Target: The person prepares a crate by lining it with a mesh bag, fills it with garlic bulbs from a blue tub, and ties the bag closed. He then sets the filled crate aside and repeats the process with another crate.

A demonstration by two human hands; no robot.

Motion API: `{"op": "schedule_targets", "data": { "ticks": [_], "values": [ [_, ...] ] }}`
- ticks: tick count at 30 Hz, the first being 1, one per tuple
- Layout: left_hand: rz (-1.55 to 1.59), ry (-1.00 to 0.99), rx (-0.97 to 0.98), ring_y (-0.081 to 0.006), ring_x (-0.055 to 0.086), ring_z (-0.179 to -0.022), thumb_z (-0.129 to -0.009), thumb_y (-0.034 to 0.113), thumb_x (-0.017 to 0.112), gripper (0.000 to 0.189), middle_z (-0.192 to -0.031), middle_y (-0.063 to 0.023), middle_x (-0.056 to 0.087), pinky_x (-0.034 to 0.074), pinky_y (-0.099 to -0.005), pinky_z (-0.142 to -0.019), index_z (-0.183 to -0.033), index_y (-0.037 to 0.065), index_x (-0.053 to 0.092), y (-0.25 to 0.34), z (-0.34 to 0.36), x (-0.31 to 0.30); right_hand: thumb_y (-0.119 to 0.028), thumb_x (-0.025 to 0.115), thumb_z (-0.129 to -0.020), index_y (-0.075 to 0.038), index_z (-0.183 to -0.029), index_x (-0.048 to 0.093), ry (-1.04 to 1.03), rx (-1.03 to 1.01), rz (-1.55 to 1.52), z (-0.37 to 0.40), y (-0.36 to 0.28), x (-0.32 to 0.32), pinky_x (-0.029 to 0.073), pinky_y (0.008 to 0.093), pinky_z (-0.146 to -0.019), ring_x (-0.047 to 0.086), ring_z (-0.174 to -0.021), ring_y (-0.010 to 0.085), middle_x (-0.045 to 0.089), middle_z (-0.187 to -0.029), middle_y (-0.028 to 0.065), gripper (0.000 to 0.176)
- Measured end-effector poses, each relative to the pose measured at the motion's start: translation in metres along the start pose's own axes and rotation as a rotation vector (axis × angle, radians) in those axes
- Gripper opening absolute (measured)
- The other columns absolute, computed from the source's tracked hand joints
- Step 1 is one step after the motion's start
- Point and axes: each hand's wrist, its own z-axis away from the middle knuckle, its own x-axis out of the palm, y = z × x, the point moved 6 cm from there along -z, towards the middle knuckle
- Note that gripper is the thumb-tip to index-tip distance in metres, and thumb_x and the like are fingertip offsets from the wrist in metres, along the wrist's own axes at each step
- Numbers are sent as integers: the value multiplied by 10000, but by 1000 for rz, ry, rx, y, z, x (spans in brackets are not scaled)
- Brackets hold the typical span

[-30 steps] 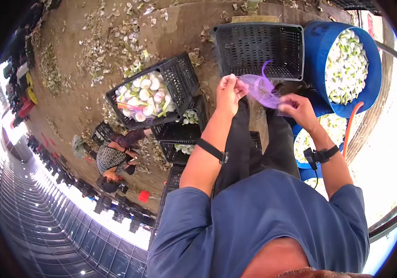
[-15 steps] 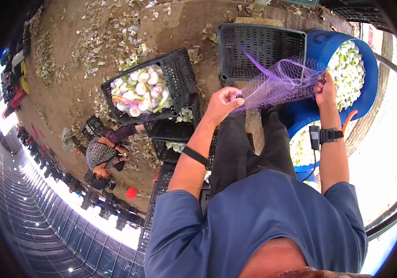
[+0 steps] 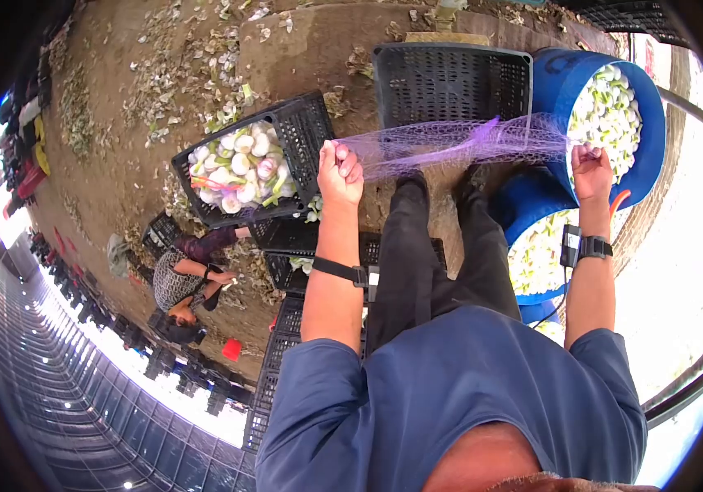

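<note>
A purple mesh bag (image 3: pixel 466 146) is stretched out sideways in front of me. My left hand (image 3: pixel 341 172) grips one end with its fingers folded in, and my right hand (image 3: pixel 591 170) pinches the other end. Under the mesh stands a black plastic crate (image 3: pixel 454 56), partly covered by it. Close to my right hand is a blue barrel (image 3: pixel 556 82) with many white bulbs with green stems (image 3: pixel 609 107), which look like garlic or onions. Left of my left hand, a tilted black crate (image 3: pixel 306 123) holds more such bulbs (image 3: pixel 241 164).
A second blue barrel (image 3: pixel 511 201) of bulbs stands by my right leg. Stacked black crates (image 3: pixel 277 328) are at my left. Another person (image 3: pixel 183 279) sits farther left, near a red object (image 3: pixel 232 349). Peelings (image 3: pixel 204 66) litter the dirt floor.
My left hand has moved left and my right hand slightly right and down, pulling the bunched mesh bag out long and narrow. The view has shifted slightly.
</note>
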Motion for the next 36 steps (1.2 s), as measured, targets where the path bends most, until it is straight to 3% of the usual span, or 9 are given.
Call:
{"op": "schedule_targets", "data": {
  "ticks": [1, 4, 5, 11, 16, 20, 24, 29, 36],
  "values": [
    [-3, -2, -3, -47, 360, -432, -960, 262, 518, 161, -718, 10, 538, 276, -191, -345, -873, 129, 544, 4, 4, 3, -264, 396, -991, -108, -802, 491, 163, -72, 246, 12, -2, 14, 506, 360, -819, 574, -848, 220, 573, -811, 59, 263],
    [-271, 27, -24, -39, 336, -413, -952, 239, 536, 116, -795, -48, 602, 255, -180, -336, -936, 124, 540, 14, 17, 14, -272, 406, -990, -119, -838, 508, 57, -11, 280, -9, -8, 5, 502, 285, -708, 568, -805, 183, 582, -798, 24, 239],
    [-408, -23, -125, -36, 338, -414, -948, 231, 545, 112, -833, -75, 621, 256, -175, -340, -945, 119, 540, 9, 20, 19, -295, 429, -983, -122, -891, 531, 32, 13, 256, -17, -6, 4, 431, 212, -543, 526, -665, 118, 570, -778, -9, 222],
    [-660, -69, -234, -30, 352, -428, -944, 185, 541, 105, -822, -95, 647, 256, -171, -353, -946, 81, 526, -30, 5, 29, -352, 472, -963, -103, -839, 581, -55, 188, 933, 25, 58, 80, 254, 187, -405, 350, -458, 50, 511, -648, -17, 299],
    [-646, 16, -155, -38, 362, -429, -944, 197, 541, 105, -808, -79, 632, 261, -172, -353, -958, 94, 531, -36, 2, 20, -352, 481, -962, -105, -789, 576, -90, 288, 819, 34, 66, 98, 249, 190, -401, 325, -437, 52, 498, -605, -18, 316],
    [-674, 186, -69, -46, 370, -427, -940, 205, 550, 106, -770, -66, 609, 256, -178, -336, -968, 103, 537, -18, 3, -22, -295, 472, -972, -99, -752, 526, -452, 289, 19, 10, 30, 91, 272, 194, -394, 308, -427, 58, 446, -622, -7, 300],
    [-605, 244, -33, -49, 378, -430, -944, 201, 542, 97, -762, -62, 607, 267, -178, -332, -961, 105, 539, -5, 1, -47, -285, 460, -974, -81, -867, 557, -416, 183, 118, 10, 7, 89, 289, 190, -411, 341, -471, 63, 507, -698, 9, 250],
    [-609, -29, -133, -47, 403, -455, -951, 214, 535, 118, -819, -78, 626, 292, -170, -381, -979, 100, 544, -20, 10, 8, -268, 476, -964, -57, -1078, 571, -370, 158, 411, 25, 15, 108, 342, 148, -542, 404, -653, 73, 612, -965, 57, 258],
    [-753, -220, -245, -43, 397, -475, -942, 143, 520, 92, -837, -97, 636, 301, -176, -410, -978, 61, 541, -58, 22, 59, -286, 538, -950, -91, -920, 570, -366, 118, 728, 34, 47, 122, 323, 149, -456, 467, -603, 36, 624, -883, 25, 200]
  ]
}}
